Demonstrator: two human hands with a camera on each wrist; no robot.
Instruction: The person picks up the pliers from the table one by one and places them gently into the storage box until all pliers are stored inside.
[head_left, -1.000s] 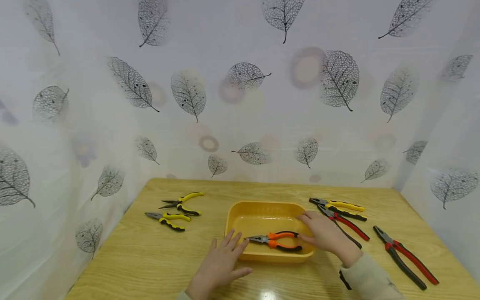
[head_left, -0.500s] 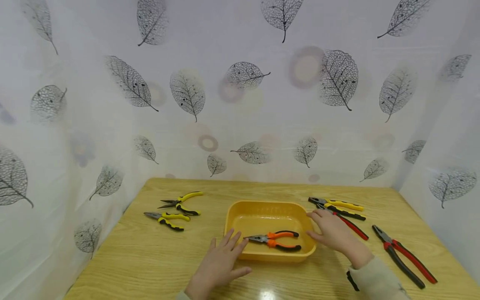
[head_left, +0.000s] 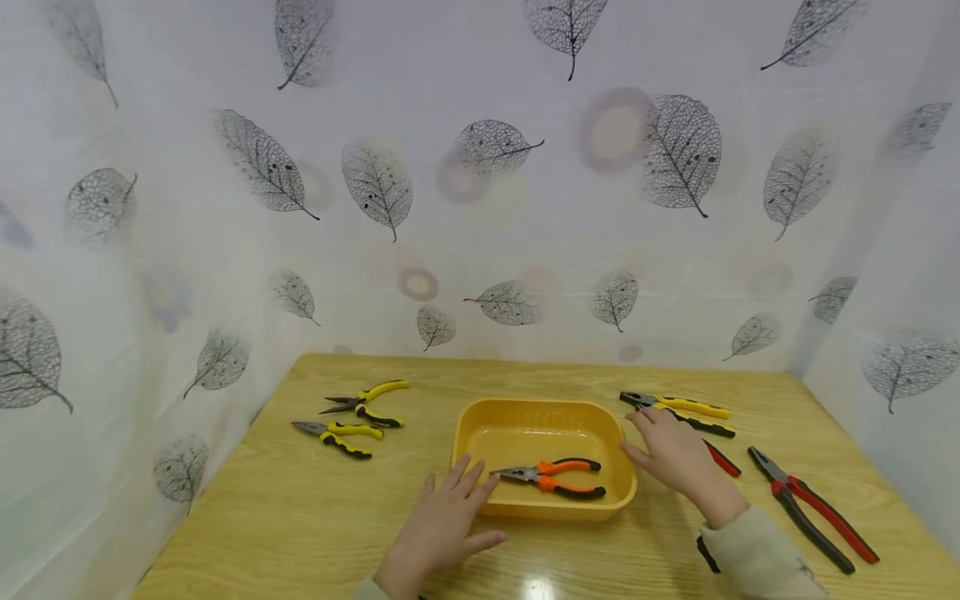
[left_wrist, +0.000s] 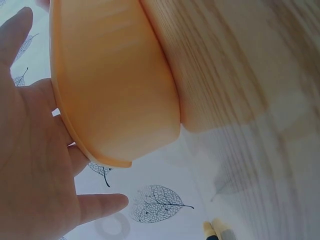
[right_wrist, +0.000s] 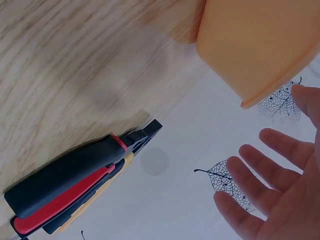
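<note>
Step in hand: seems to be handling the yellow tray [head_left: 555, 510], one hand at either end; a judgement from their placing.
Left hand [head_left: 442, 529]: fingers spread wide, some reaching past the tray's rim, nothing gripped; whether they press on it I cannot tell.
Right hand [head_left: 675, 450]: fingers apart and holding nothing, beside the tray's right end and over part of the red-and-black pliers [head_left: 723, 460].
Tray contents: orange-and-black long-nose pliers [head_left: 547, 478], flat on the floor near the front wall, nose toward the left fingertips.
Table, left: black-and-yellow needle-nose pliers [head_left: 362, 409] and similar pliers [head_left: 330, 435] nearer.
Table, right: yellow-and-black pliers [head_left: 693, 407] beyond the right hand; large red-handled pliers [head_left: 782, 485] farther out.
Next move calls for: probably clearing the rim before any grip, without nudging the tray.
</note>
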